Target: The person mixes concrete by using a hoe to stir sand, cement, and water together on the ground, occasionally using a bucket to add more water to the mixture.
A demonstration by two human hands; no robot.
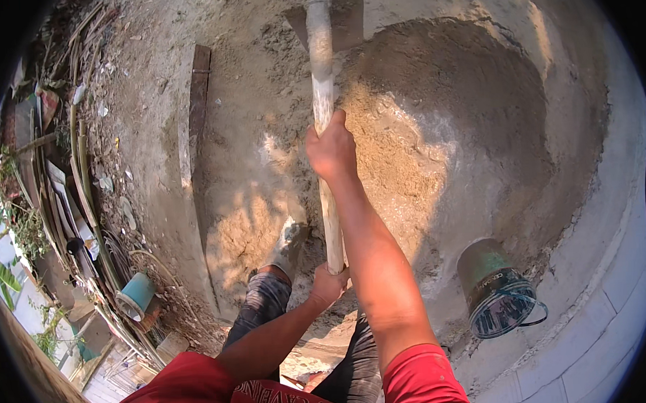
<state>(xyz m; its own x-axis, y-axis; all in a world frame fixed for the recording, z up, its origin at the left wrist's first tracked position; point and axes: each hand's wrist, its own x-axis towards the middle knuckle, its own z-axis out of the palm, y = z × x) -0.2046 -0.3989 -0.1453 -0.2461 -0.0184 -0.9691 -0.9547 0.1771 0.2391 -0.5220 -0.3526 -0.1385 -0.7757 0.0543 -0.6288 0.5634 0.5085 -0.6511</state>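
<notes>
Both my hands grip the long wooden handle of a hoe (322,79), which points away from me. My right hand (333,145) is closed around the middle of the handle. Nearer my body, my left hand (329,283) is wrapped round its butt end. At the far end, the wide hoe blade (345,22) is partly hidden behind the handle and lies against the sandy ground. Just right of the blade and handle spreads a broad heap of sand or mortar mix (400,148), dry and pale in the sunlit part, darker and damp-looking toward the far side.
A dark bucket (485,284) with a wire handle is at the right, near a pale block wall (595,334). A narrow board (198,106) lies on the left. Beyond it are piled sticks and scrap (85,212) and a teal container (137,294). My leg (266,297) stands by the handle.
</notes>
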